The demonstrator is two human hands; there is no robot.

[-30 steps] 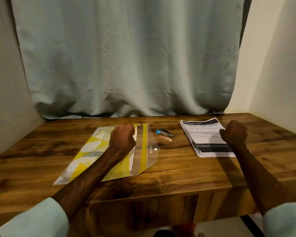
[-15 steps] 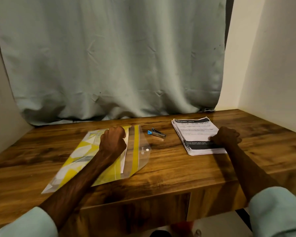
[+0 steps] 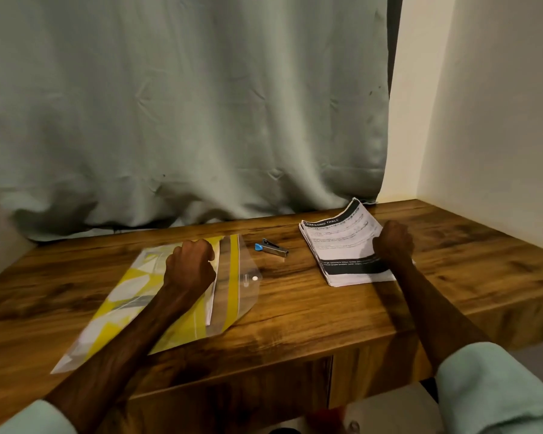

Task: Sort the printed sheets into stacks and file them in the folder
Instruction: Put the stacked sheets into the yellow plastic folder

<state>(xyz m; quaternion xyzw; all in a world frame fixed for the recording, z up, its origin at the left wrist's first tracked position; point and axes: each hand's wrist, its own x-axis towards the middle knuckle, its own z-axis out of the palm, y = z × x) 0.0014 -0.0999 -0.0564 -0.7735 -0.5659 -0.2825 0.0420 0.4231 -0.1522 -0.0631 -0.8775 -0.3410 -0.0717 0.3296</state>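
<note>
Half a second ago the sheets (image 3: 342, 245) lay flat under our right hand (image 3: 392, 242). Now their far corner at 1 o'clock curls up off the stack, and the hand's fingers are curled round the stack's right edge, gripping the top pages. Our left hand (image 3: 190, 267) has not shifted: it is balled into a fist that holds nothing and rests on the folder (image 3: 232, 277). The folder is clear plastic with yellow patches and lies flat at 10 o'clock, its flap with the white snap button pointing to 3 o'clock. The sheets sit at 2 o'clock. Between the two, at 12 o'clock, lies a small stapler (image 3: 271, 247) with a blue end, touching neither. All of it rests on a dark-grained wooden tabletop (image 3: 295, 308). A pale green curtain (image 3: 185, 104) hangs behind it, with a cream wall (image 3: 499, 104) at 3 o'clock.
</note>
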